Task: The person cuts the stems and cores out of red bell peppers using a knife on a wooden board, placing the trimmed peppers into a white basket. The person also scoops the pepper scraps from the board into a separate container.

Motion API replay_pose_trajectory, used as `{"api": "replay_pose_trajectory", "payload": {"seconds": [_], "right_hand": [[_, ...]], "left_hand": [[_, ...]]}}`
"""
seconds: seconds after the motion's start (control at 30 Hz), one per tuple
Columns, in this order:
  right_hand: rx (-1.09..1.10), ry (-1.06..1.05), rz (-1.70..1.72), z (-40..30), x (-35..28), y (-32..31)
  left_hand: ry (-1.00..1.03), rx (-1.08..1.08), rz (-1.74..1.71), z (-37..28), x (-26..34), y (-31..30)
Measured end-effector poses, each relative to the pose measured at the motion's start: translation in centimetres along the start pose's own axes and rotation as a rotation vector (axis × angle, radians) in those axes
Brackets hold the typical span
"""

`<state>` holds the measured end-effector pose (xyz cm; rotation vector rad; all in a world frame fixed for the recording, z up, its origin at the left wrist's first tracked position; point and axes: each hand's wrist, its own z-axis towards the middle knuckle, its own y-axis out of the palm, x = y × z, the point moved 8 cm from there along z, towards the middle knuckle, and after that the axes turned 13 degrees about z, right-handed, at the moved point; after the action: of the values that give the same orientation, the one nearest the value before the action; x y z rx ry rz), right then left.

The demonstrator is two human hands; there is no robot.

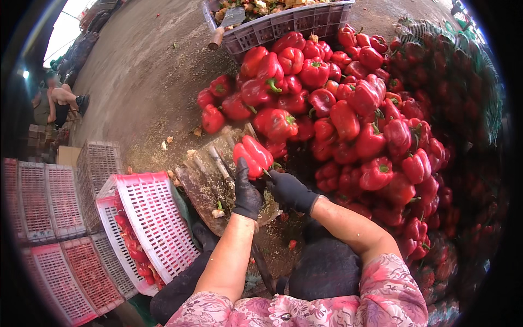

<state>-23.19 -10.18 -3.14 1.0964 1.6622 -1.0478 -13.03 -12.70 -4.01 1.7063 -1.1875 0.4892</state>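
Between my gloved hands is a red bell pepper (252, 157). My left hand (247, 192), in a black glove, grips its lower left side with the thumb up along it. My right hand (291, 191), also black-gloved, is closed at the pepper's green stem end; a small part of something thin shows at its fingertips, and whether it is a blade I cannot tell. Under the hands lies a worn board (204, 175) strewn with seeds and scraps. A large heap of red bell peppers (347, 118) rises just beyond and to the right.
A plastic crate (286, 26) of pepper scraps stands at the top, a wooden-handled cleaver (229, 24) on its corner. A pink-white crate (159, 220) holding red pieces is at left, beside stacked crates (61, 200). Netted peppers (449, 73) lie at right. A person (61, 100) sits far left.
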Motion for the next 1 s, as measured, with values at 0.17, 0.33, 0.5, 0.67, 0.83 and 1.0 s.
{"api": "replay_pose_trajectory", "payload": {"seconds": [0.17, 0.33, 0.5, 0.67, 0.83, 1.0], "right_hand": [[-0.062, -0.083, -0.165, -0.6, -1.3, 1.4], [-0.205, -0.103, -0.154, 0.0, -2.7, 2.7], [-0.038, 0.063, 0.207, 0.5, -2.6, 0.6], [0.24, -0.151, 0.362, 2.8, -1.0, 1.9], [-0.108, 0.344, 0.814, 1.4, -1.8, 3.9], [-0.109, 0.353, 0.999, 1.2, -1.6, 4.6]], "left_hand": [[-0.051, 0.01, 0.106, -1.0, 1.9, -0.9], [-0.018, 0.205, 0.094, -0.1, 2.1, -6.0], [0.062, 0.293, 0.161, -1.3, 4.2, -6.5], [-0.105, 0.25, 0.22, -2.7, 1.0, -4.0], [-0.159, 0.27, 0.266, -3.9, 0.5, -6.7], [-0.107, 0.166, 0.119, -4.0, 1.5, -4.7]]}}
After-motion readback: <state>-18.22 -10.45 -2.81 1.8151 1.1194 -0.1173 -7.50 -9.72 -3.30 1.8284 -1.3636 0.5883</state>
